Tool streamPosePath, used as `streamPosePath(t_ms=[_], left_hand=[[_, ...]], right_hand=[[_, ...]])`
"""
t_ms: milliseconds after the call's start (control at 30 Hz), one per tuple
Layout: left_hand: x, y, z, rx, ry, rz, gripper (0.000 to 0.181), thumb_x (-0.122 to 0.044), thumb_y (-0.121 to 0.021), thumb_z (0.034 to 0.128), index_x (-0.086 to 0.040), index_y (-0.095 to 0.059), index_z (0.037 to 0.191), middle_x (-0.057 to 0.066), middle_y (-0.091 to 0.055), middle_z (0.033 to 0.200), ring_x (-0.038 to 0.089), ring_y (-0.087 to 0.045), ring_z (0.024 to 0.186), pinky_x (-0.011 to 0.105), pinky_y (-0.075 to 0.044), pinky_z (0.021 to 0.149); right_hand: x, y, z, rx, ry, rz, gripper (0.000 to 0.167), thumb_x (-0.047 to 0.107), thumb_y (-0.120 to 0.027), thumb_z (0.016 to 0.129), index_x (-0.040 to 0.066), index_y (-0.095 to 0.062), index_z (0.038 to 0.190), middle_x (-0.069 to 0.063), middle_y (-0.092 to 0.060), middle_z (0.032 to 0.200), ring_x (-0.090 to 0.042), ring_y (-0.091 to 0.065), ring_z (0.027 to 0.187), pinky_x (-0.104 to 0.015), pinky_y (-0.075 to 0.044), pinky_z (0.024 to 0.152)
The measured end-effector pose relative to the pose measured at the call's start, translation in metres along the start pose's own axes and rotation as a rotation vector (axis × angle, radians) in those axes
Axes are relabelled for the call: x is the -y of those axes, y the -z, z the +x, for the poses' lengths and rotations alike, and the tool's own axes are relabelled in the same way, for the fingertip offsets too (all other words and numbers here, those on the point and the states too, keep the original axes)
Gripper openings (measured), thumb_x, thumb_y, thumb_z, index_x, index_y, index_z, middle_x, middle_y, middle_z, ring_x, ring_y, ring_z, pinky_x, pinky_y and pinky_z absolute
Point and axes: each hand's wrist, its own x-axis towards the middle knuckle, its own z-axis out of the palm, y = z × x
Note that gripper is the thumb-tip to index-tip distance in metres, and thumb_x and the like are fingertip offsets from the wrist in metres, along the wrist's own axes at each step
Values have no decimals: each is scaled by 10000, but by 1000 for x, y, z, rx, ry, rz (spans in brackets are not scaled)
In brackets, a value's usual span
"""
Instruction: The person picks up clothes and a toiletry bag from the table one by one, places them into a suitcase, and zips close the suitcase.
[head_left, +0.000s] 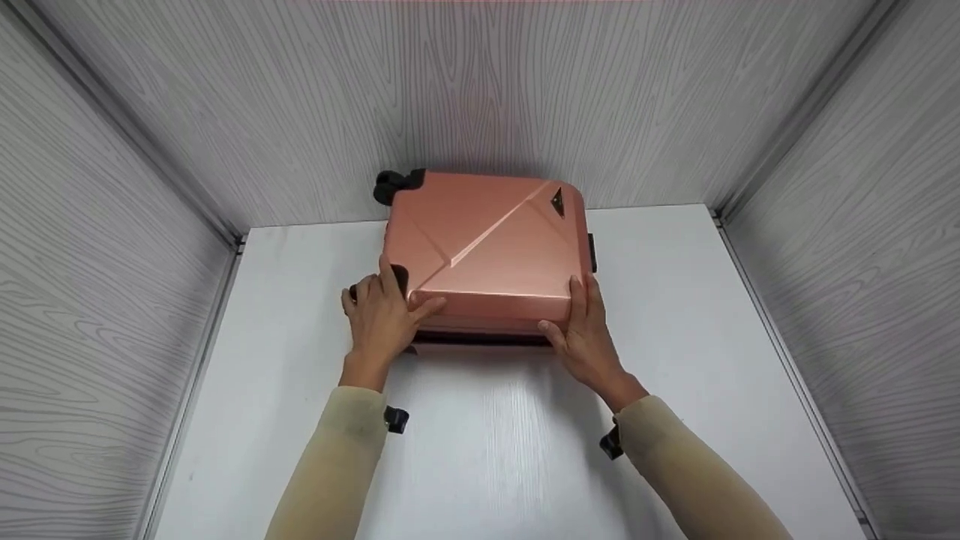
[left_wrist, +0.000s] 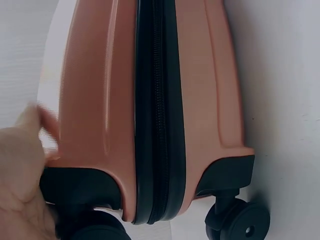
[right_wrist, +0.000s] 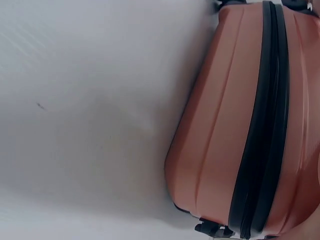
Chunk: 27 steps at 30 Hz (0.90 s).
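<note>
A rose-pink hard-shell suitcase [head_left: 495,240] lies flat on the white table, its wheels toward the left. My left hand [head_left: 379,319] rests on its near left corner by a black wheel guard, fingers spread and thumb on the near edge. On the near right corner lies my right hand [head_left: 585,337], fingers along the right side and thumb on the front. In the left wrist view the black zipper band [left_wrist: 160,110] and a wheel [left_wrist: 245,220] show, with part of my left hand [left_wrist: 22,175] at the edge. The right wrist view shows the suitcase side [right_wrist: 225,125] on the table.
Grey wood-grain panels stand at the back [head_left: 480,90], left [head_left: 97,300] and right [head_left: 847,262] of the white table [head_left: 480,450]. The suitcase lies close to the back panel, its far left wheel near it. A black wrist device is strapped at each sleeve.
</note>
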Motion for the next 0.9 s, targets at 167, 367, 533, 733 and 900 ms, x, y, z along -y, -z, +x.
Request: streamPosePath(t_ms=[167, 367, 533, 733, 900], left_hand=[[-3, -1, -4, 24, 2, 6, 1348, -830, -652, 832, -59, 41, 1692, 298, -356, 1640, 456, -292, 1543, 751, -69, 1226], [-8, -3, -9, 27, 9, 20, 1417, -784, -747, 792, -67, 85, 1688, 305, -375, 1628, 469, -297, 1533, 778, -86, 1209], [-13, -4, -17, 33, 10, 31, 1428, -746, -778, 792, -49, 94, 1682, 319, -376, 1627, 482, -299, 1524, 797, -113, 1190], [-13, -7, -23, -3, 1, 29, 1428, -727, -804, 773, -22, 40, 1684, 324, -406, 1605, 488, -330, 1502, 804, -150, 1168], [-11, -9, -22, -11, 5, 27, 1424, -717, -808, 773, -34, 45, 1686, 312, -394, 1622, 482, -324, 1508, 797, -155, 1174]], right_hand=[[-8, 5, 9, 37, -13, -5, 928, 426, -634, 1056, 85, -34, 1676, -204, 45, 1744, -434, -111, 1609, -604, -258, 1254], [-15, 13, 17, 103, -31, -6, 930, 462, -600, 1067, 105, 5, 1676, -186, 87, 1747, -422, -84, 1619, -594, -240, 1265], [-19, 17, 22, 111, -42, 23, 949, 450, -632, 1051, 151, 10, 1682, -148, 79, 1752, -405, -98, 1621, -593, -264, 1256], [-20, 18, 21, 123, -62, 83, 950, 498, -613, 1052, 191, 13, 1697, -126, 86, 1759, -397, -69, 1628, -620, -269, 1240], [-22, 22, 22, 107, -83, 157, 859, 533, -561, 1067, 224, -80, 1707, -83, 13, 1771, -369, -128, 1622, -617, -282, 1228]])
